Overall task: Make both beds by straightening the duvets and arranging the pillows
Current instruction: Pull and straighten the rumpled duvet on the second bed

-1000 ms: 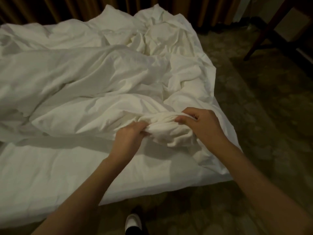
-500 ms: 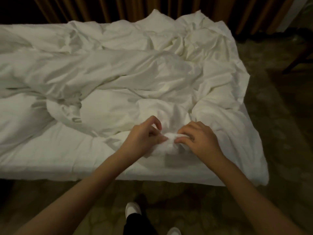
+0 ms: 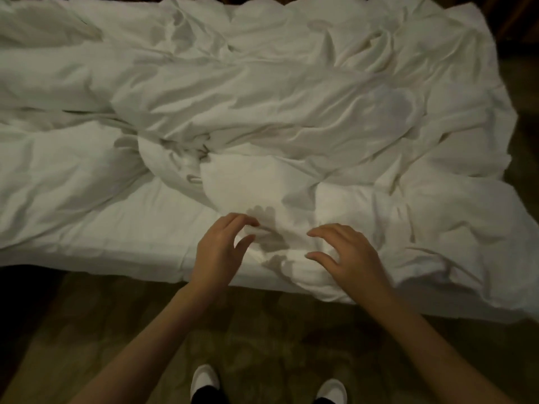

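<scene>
Where the frame begins at its near edge, two white shoes stand on a dark patterned carpet, toes toward the bed.

Left forearm: bare, rising from the lower left to the bed's near edge.
Left hand: over the edge of the mattress, fingers loosely curved, thumb held apart from the forefinger; the fingertips meet a small fold of the duvet, but whether they pinch it cannot be told.

Right forearm: bare, rising from the lower right.
Right hand: just beside the left, fingers spread and relaxed, gripping nothing; it hovers at or lightly on a bunched ridge of duvet at the near edge. Shadows of both hands fall on the white cloth between them.

Duvet: white, heavily rumpled, lying across the bed. Its near right part hangs over the mattress edge toward the carpet; its centre is twisted into a knot of folds; long creases run left to right behind that.

Bed sheet: white, smoother, exposed at near left beside the duvet.

Far edge: brown curtain pleats, dim, at upper right.
</scene>
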`<state>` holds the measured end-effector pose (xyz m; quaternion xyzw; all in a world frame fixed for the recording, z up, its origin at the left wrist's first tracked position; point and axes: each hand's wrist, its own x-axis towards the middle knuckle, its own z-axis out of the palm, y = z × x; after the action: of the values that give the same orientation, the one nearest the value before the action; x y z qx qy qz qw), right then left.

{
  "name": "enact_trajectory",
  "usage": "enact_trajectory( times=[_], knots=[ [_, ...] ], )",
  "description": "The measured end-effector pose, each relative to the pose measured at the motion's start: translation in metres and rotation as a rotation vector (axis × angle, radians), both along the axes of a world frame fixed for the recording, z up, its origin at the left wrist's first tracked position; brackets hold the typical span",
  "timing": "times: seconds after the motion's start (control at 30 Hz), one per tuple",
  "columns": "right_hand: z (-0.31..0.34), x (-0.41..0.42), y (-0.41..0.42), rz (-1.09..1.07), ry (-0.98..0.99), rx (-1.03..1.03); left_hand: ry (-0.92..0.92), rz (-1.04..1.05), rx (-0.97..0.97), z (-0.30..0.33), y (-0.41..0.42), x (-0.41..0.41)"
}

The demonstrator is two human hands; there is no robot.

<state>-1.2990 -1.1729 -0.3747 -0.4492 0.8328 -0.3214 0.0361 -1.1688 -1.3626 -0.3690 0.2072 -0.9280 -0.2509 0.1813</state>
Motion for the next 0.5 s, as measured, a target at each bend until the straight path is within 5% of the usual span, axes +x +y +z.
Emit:
enact_trajectory(
  times=[0.17, 0.33, 0.5],
  knots=[
    [-0.013, 0.029, -0.060, -0.077, -0.048, -0.014, 0.018, -0.061, 0.037, -0.013, -0.054, 0.019],
    [-0.033, 0.033, -0.106, -0.178, -0.081, 0.191, 0.058, -0.201, 0.077, -0.022, -0.099, 0.019],
    [-0.046, 0.008, -0.113, -0.237, 0.091, 0.322, -0.008, -0.403, 0.042, -0.033, -0.119, -0.020]
  ],
)
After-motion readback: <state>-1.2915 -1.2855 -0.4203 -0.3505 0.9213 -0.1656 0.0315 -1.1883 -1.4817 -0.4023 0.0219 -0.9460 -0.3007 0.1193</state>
